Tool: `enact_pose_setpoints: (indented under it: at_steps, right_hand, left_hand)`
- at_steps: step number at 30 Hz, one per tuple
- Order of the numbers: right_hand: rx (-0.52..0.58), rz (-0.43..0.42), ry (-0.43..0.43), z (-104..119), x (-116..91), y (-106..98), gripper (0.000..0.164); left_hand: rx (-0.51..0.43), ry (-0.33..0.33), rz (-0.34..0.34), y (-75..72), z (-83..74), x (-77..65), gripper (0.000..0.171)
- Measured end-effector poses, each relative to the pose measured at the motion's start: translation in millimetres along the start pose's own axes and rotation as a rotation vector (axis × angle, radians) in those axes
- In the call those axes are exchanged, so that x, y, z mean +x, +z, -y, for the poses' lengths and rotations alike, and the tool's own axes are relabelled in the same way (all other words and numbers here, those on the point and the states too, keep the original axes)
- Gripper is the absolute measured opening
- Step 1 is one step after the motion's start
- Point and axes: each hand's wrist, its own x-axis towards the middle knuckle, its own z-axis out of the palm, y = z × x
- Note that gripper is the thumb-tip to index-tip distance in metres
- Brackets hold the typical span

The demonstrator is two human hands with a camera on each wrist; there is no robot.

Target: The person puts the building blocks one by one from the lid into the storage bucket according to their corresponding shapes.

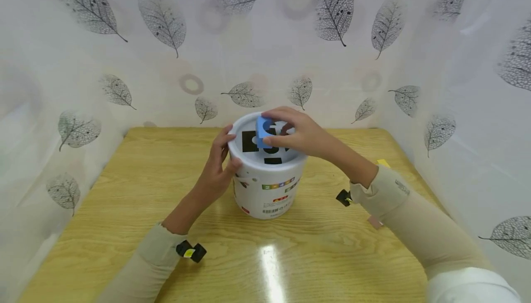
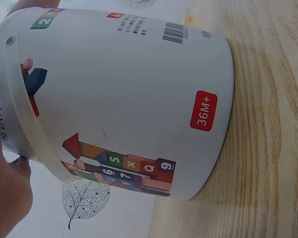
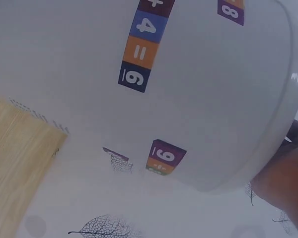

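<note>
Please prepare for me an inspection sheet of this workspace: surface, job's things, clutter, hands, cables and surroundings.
Surface: wood-grain table, glare in front.
Job's things: white bucket, upright; its lid shows dark shapes; blue block, notched, contact with lid unclear.
Clutter: yellow piece and pinkish piece, partly hidden by the right sleeve.
Hands: left hand grips the bucket's rim; right hand pinches the block.
Cables: nothing seen.
Surroundings: leaf-printed sheeting behind and at both sides.
</note>
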Motion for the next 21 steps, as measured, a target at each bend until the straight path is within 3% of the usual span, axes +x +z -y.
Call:
enact_pose_setpoints:
  at_steps: [10, 21]
  right_hand:
    - [-0.021, 0.076, -0.016, 10.1, 19.2, 14.2, 0.066]
    - [-0.094, 0.098, 0.052, 13.7, 20.4, 17.2, 0.068]
  left_hand:
    - [0.009, -0.001, 0.010, -0.8, 1.1, -0.3, 0.074]
    - [0.018, 0.002, 0.008, -0.5, 0.3, -0.4, 0.074]
